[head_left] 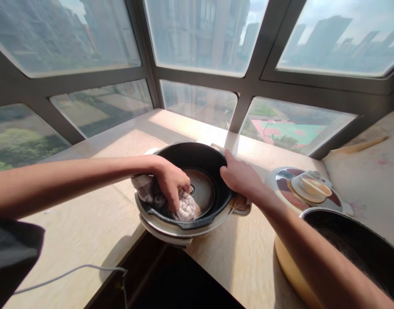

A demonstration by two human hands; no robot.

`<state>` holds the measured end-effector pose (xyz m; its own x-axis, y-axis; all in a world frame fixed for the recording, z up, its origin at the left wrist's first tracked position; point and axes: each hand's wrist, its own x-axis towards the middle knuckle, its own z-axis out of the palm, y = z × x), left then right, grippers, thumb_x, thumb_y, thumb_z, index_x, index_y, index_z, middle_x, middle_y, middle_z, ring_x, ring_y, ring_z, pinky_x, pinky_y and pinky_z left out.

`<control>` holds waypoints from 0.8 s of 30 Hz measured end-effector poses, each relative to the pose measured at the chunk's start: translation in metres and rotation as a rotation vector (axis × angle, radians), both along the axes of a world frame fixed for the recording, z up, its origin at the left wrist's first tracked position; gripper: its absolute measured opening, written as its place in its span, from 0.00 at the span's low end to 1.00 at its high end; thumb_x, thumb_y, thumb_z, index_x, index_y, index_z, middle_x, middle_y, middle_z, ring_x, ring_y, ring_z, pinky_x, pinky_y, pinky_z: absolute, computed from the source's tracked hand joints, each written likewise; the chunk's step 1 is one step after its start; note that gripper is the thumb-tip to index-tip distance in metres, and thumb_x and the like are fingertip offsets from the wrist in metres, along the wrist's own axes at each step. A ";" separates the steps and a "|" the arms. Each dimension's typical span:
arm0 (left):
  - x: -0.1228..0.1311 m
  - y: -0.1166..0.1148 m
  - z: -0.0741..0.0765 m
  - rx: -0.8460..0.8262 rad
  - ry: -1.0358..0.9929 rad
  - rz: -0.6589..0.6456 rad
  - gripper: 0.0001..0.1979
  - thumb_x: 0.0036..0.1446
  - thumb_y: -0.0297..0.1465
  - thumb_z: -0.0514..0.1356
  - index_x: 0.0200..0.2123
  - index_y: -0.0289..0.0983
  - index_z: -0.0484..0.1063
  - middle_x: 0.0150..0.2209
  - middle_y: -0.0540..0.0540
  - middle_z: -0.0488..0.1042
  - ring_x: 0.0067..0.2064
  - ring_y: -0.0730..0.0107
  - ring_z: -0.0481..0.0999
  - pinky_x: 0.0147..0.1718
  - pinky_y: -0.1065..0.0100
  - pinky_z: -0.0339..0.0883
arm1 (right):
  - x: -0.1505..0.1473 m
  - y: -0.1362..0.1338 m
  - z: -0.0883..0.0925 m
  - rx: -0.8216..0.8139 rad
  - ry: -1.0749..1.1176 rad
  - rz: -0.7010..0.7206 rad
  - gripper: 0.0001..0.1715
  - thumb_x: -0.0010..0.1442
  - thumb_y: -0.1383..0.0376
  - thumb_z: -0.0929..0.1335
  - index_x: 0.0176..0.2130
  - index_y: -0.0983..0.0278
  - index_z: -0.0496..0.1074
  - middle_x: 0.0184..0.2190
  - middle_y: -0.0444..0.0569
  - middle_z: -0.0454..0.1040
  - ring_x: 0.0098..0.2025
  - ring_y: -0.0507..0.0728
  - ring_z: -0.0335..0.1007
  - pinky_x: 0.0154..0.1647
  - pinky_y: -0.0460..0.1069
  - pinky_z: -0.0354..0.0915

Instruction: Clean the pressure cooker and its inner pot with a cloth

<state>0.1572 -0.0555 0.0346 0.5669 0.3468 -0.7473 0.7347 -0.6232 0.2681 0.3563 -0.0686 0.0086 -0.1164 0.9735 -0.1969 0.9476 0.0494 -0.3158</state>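
Note:
A round electric cooker base point(197, 155) with a black inner wall stands on the ledge. A metal heating plate point(205, 193) with a small round centre lies at its bottom. My left hand point(173, 180) reaches inside, its fingers closed on a crumpled greyish-white rag point(186, 207). More of the rag is bunched at the cooker's left side, partly behind my wrist. On the right, my right hand point(240, 174) is wrapped round the cooker's rim. Its fingertips are partly hidden by the rim and the hand itself.
A lid with a pale knob point(309, 186) lies at the right, behind a deep dark-lined pot point(351, 244) under my right forearm. A grey cable point(84, 267) runs across the front left ledge point(84, 214). Framed windows point(203, 34) enclose the back. A dark gap opens below the ledge's front edge.

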 end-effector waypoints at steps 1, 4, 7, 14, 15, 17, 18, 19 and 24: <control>0.002 -0.001 -0.002 -0.063 -0.052 0.037 0.13 0.45 0.39 0.68 0.35 0.40 0.81 0.33 0.49 0.82 0.34 0.63 0.76 0.34 0.68 0.67 | 0.000 0.000 0.000 -0.006 0.004 -0.006 0.40 0.60 0.68 0.59 0.71 0.66 0.53 0.48 0.66 0.79 0.50 0.73 0.77 0.45 0.60 0.68; 0.014 -0.009 -0.010 -0.002 -0.176 0.126 0.18 0.50 0.43 0.64 0.40 0.39 0.79 0.34 0.48 0.81 0.34 0.63 0.76 0.33 0.67 0.67 | 0.000 0.001 -0.001 -0.017 0.020 -0.022 0.42 0.60 0.67 0.59 0.72 0.65 0.51 0.49 0.65 0.78 0.50 0.72 0.77 0.45 0.59 0.68; 0.030 -0.016 -0.018 0.145 -0.259 0.181 0.20 0.53 0.46 0.61 0.40 0.37 0.78 0.35 0.44 0.81 0.33 0.62 0.77 0.32 0.66 0.68 | 0.001 0.002 -0.002 -0.005 0.050 -0.029 0.41 0.60 0.67 0.59 0.71 0.64 0.53 0.50 0.65 0.78 0.51 0.72 0.77 0.47 0.59 0.69; 0.046 0.003 -0.036 0.657 -0.384 0.053 0.18 0.58 0.42 0.59 0.40 0.34 0.79 0.44 0.36 0.79 0.42 0.53 0.79 0.35 0.61 0.70 | 0.003 0.003 -0.005 0.003 0.085 -0.039 0.42 0.60 0.65 0.61 0.72 0.63 0.52 0.52 0.61 0.78 0.53 0.69 0.76 0.52 0.58 0.68; 0.045 0.007 -0.038 0.737 -0.388 -0.009 0.16 0.59 0.40 0.59 0.40 0.33 0.79 0.45 0.34 0.78 0.45 0.51 0.79 0.36 0.60 0.70 | 0.003 0.003 -0.005 0.002 0.092 -0.043 0.41 0.61 0.65 0.61 0.71 0.63 0.52 0.52 0.60 0.78 0.53 0.68 0.76 0.52 0.58 0.68; 0.040 0.014 -0.040 0.836 -0.359 -0.078 0.14 0.61 0.35 0.59 0.40 0.32 0.80 0.45 0.32 0.77 0.47 0.48 0.77 0.37 0.58 0.69 | 0.003 0.002 -0.005 0.008 0.105 -0.053 0.39 0.64 0.62 0.60 0.71 0.63 0.53 0.55 0.61 0.77 0.55 0.69 0.75 0.54 0.58 0.67; 0.037 0.016 -0.041 0.854 -0.329 -0.087 0.13 0.61 0.34 0.58 0.40 0.32 0.80 0.45 0.32 0.77 0.48 0.47 0.76 0.37 0.57 0.68 | 0.003 0.002 -0.006 0.013 0.108 -0.057 0.38 0.66 0.60 0.59 0.71 0.63 0.53 0.56 0.61 0.76 0.57 0.69 0.74 0.55 0.59 0.67; 0.034 0.017 -0.040 0.856 -0.290 -0.088 0.12 0.61 0.32 0.58 0.40 0.32 0.80 0.45 0.32 0.77 0.48 0.47 0.76 0.37 0.57 0.67 | 0.003 0.002 -0.006 0.021 0.109 -0.060 0.37 0.67 0.58 0.59 0.72 0.63 0.53 0.58 0.61 0.75 0.58 0.69 0.73 0.56 0.59 0.66; 0.030 0.015 -0.032 0.803 -0.110 -0.053 0.09 0.60 0.27 0.60 0.40 0.35 0.81 0.46 0.33 0.80 0.51 0.46 0.74 0.43 0.54 0.63 | 0.002 0.001 -0.007 0.050 0.111 -0.050 0.37 0.69 0.55 0.60 0.72 0.64 0.54 0.61 0.61 0.73 0.62 0.69 0.70 0.60 0.59 0.65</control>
<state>0.1871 -0.0401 0.0028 0.6536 0.7241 -0.2205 0.6941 -0.6895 -0.2068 0.3582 -0.0678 0.0011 -0.0859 0.9869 -0.1365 0.9087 0.0215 -0.4168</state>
